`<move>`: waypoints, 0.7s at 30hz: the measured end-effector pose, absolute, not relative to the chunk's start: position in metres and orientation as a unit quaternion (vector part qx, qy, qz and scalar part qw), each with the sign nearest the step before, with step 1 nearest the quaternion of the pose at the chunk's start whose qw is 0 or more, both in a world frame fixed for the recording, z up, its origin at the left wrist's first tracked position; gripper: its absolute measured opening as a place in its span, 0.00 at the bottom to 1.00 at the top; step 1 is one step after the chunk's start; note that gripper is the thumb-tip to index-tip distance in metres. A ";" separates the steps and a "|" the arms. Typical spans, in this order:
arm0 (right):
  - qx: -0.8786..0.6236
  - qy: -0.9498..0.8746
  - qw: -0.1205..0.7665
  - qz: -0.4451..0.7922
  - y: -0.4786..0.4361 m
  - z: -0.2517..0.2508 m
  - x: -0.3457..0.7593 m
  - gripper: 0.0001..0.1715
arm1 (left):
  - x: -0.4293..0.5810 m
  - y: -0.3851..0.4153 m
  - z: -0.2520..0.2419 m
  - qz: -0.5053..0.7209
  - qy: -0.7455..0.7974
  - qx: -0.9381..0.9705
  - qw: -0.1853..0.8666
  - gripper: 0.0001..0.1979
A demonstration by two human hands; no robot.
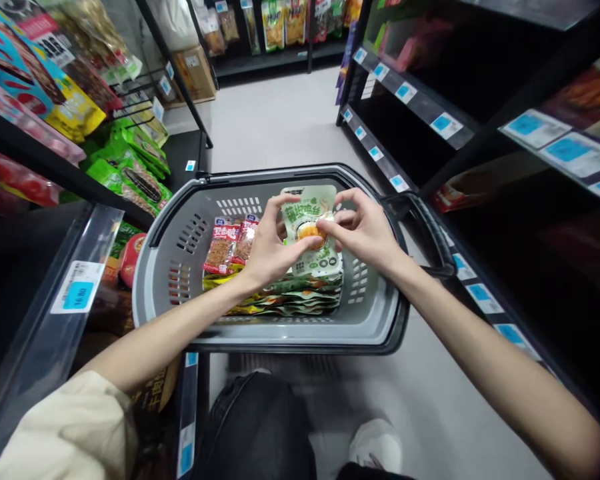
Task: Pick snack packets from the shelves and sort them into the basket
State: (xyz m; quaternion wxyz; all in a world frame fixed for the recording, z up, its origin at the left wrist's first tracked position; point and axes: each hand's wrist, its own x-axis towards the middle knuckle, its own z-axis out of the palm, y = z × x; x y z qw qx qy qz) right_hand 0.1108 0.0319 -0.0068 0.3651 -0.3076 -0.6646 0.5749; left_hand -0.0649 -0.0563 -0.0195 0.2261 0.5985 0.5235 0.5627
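Note:
A pale green snack packet (312,212) with an orange food picture is held up over the shopping basket (270,331). My left hand (275,241) grips its left edge, thumb across the front. From the other side my right hand (363,230) pinches it, thumb also on the front. Inside the grey basket, red-and-white snack packets (222,248) lie to the left of my hands. Below the held packet is a stack of green packets (305,298), with yellow-edged packets (237,308) beside it. My left hand hides part of the basket's contents.
Black shelving (410,110) with blue-and-white price tags runs along the right. Hanging snack bags (35,67) and green bags (130,167) fill the left rack. A cardboard box (195,72) stands at the back left. Grey floor (275,120) stretches ahead between the shelves.

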 end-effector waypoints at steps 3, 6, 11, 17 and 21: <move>-0.331 -0.610 0.415 0.589 0.034 -0.014 0.116 0.35 | -0.066 -0.058 -0.021 0.500 0.533 0.655 0.193 0.26; -0.345 -0.582 0.456 0.578 0.037 -0.014 0.117 0.33 | -0.068 -0.059 -0.023 0.441 0.519 0.720 0.136 0.31; -0.287 -0.573 0.418 0.644 0.030 -0.004 0.117 0.31 | -0.066 -0.060 -0.024 0.419 0.487 0.746 0.178 0.31; -0.255 -0.559 0.438 0.656 0.028 0.001 0.120 0.29 | -0.064 -0.057 -0.025 0.528 0.509 0.534 0.421 0.19; -0.303 -0.534 0.488 0.620 0.035 -0.003 0.121 0.27 | -0.063 -0.055 -0.022 0.566 0.475 0.435 0.514 0.24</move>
